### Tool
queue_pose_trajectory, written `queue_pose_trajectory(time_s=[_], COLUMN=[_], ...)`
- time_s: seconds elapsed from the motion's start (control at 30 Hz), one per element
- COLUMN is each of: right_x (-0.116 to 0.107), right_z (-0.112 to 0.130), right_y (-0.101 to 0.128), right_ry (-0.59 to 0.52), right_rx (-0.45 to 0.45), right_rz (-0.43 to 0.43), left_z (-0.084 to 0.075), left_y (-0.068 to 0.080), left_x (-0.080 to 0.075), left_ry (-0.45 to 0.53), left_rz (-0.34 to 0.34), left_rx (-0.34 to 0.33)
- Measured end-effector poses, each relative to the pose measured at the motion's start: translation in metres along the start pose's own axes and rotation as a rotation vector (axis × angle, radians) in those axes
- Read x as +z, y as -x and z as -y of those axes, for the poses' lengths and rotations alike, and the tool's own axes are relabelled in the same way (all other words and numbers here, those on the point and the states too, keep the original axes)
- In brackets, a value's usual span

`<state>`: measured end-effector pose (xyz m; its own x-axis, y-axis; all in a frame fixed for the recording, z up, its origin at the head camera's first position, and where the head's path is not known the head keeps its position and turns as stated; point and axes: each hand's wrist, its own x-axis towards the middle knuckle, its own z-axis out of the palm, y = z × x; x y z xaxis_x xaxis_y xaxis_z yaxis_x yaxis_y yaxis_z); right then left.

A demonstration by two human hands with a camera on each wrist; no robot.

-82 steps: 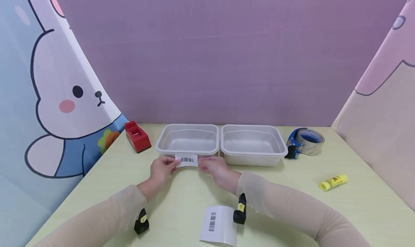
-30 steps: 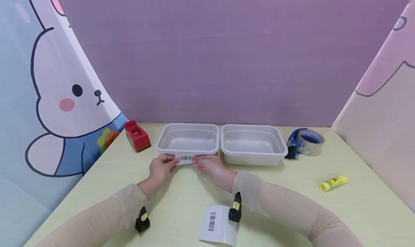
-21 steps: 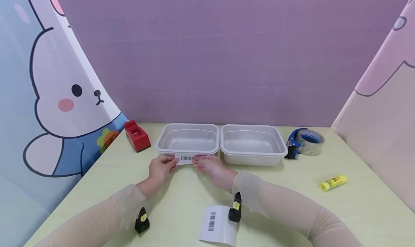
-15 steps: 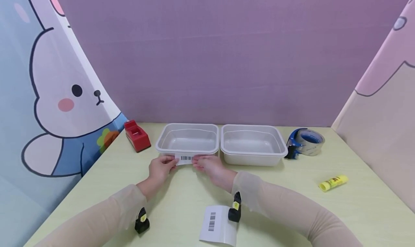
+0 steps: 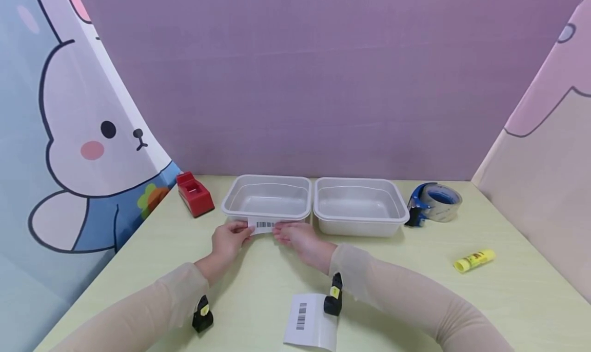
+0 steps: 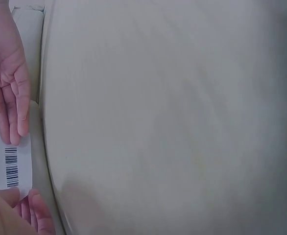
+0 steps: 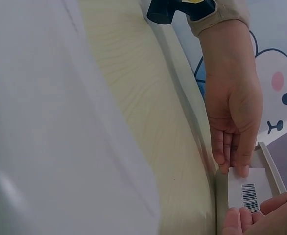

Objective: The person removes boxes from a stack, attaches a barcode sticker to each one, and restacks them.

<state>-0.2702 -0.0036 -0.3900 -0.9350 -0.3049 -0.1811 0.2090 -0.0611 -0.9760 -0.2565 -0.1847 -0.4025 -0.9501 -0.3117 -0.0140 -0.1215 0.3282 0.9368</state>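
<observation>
A white barcode label [image 5: 263, 226] lies against the front wall of the left white plastic container [image 5: 270, 179], just under its rim. My left hand [image 5: 227, 241] pinches the label's left edge, thumb in front; the right wrist view shows this thumb over the label [image 7: 237, 188]. My right hand [image 5: 303, 240] rests extended fingertips on the label's right end. In the left wrist view, those fingers [image 6: 22, 105] are nearly straight and cover that end, with the barcode showing between both hands. A second barcode label on its backing sheet [image 5: 318, 324] lies on the table nearer me.
Another white container [image 5: 360, 228] stands right beside the first. A red tape dispenser [image 5: 196, 196] sits at the back left. At the back right is a blue dispenser with clear tape [image 5: 440, 203], and a yellow glue stick [image 5: 474, 260] lies in front of it.
Since the earliest frame, my right hand has slid a little left over the label's right end, and the label sits flatter against the container. Over the last second both hands hold nearly still.
</observation>
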Motion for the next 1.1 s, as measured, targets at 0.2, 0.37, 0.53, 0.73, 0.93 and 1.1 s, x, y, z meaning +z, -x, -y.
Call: queue_pose_trajectory(time_s=[0.2, 0.37, 0.53, 0.73, 0.93, 1.1], right_x=[0.000, -0.001, -0.001, -0.001, 0.000, 0.001], right_z=[-0.001, -0.002, -0.002, -0.003, -0.001, 0.000], right_y=[-0.001, -0.003, -0.004, -0.005, -0.004, -0.003], right_ry=[0.001, 0.001, -0.004, -0.011, -0.005, -0.006], right_rx=[-0.009, -0.008, -0.001, 0.007, 0.004, 0.011], right_rz=[0.010, 0.014, 0.007, 0.003, 0.024, 0.025], left_z=[0.001, -0.001, -0.003, -0.005, -0.003, -0.003], left_y=[-0.001, 0.001, 0.002, 0.003, 0.000, -0.005], left_x=[-0.001, -0.004, -0.006, -0.001, 0.009, 0.014], left_ry=[-0.032, -0.052, -0.060, 0.071, 0.182, 0.250], left_rz=[-0.011, -0.011, -0.037, 0.096, 0.373, 0.362], left_rx=[-0.004, -0.008, 0.008, 0.058, 0.151, 0.114])
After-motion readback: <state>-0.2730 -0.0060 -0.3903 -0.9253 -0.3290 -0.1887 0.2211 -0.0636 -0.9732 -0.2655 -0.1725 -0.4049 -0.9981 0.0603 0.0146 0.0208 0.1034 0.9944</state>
